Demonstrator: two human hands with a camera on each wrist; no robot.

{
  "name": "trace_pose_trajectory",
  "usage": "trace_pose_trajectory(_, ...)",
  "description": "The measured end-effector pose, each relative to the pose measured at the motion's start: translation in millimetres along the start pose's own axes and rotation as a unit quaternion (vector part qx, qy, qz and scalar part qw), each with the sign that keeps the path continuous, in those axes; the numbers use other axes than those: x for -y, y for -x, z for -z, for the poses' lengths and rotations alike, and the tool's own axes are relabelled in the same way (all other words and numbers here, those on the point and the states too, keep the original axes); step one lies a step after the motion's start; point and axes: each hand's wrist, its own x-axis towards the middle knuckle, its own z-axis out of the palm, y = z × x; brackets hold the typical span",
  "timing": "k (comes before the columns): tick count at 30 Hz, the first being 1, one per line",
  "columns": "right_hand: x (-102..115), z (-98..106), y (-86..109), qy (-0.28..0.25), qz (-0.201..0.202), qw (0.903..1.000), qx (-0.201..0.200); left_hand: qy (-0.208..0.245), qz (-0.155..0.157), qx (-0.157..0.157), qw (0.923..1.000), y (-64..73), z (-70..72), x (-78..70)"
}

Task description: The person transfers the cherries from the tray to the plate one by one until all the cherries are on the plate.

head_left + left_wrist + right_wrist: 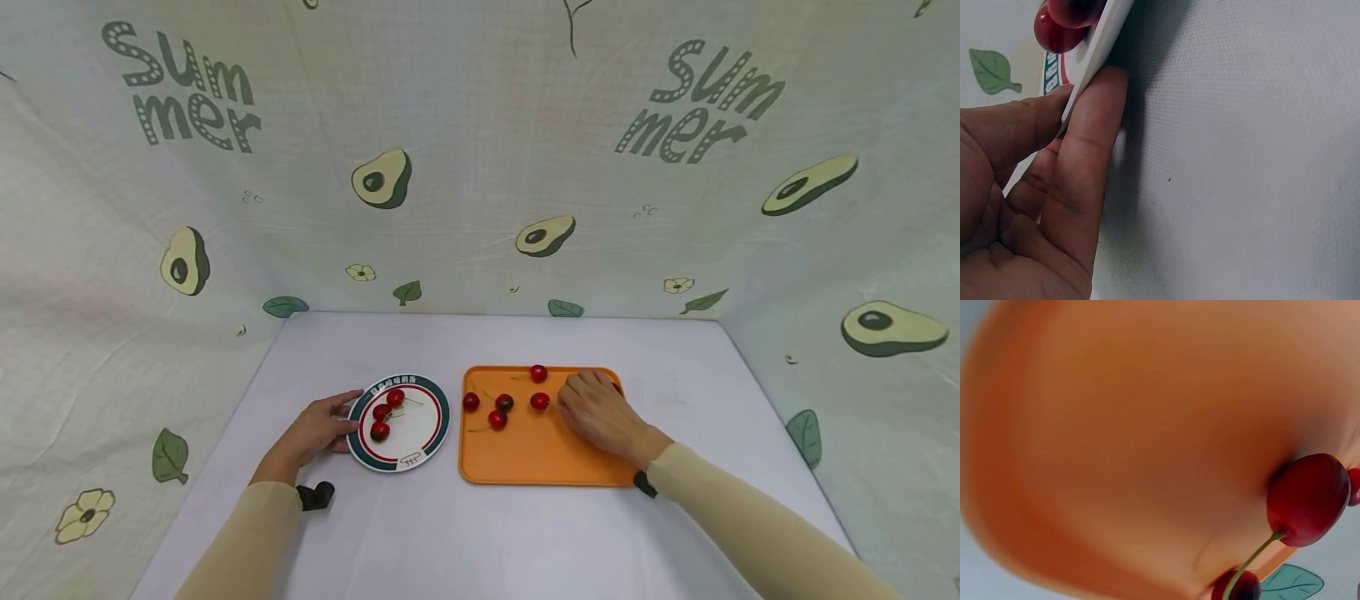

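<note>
Lower left: left hand (317,431) pinched plate (443,410) | right hand (602,417) over tray (517,460), grip unclear | seemingly gathered cherries (498,420), next needed gentle pinch

Left hand (315,429) holding plate (414,429), three cherries (380,431) on it, right hand (600,417) over orange tray (510,460)

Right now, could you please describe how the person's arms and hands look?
The left sleeve and right sleeve are long, plain and beige. The left hand and right hand are bare, without gloves. A small black piece with a rounded end shows by the left sleeve's end; a second black piece, partly hidden, by the right's. I see no cables.
</note>
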Motion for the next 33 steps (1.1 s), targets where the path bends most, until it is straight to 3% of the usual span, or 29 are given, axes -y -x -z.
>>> trace_pose_trajectory(20, 5.3, 6.1, -32.5, -0.016, 0.020, 0.9994, -0.023, 0.005, -0.005, -0.003, 1.0000, -0.3, -0.8, 1.0)
trace_pose_trajectory(33, 21.6, 9.8, -54.7, -0.018, 0.034, 0.9988, -0.029, 0.002, -0.012, -0.006, 0.9999, 2.7, -1.2, 0.0)
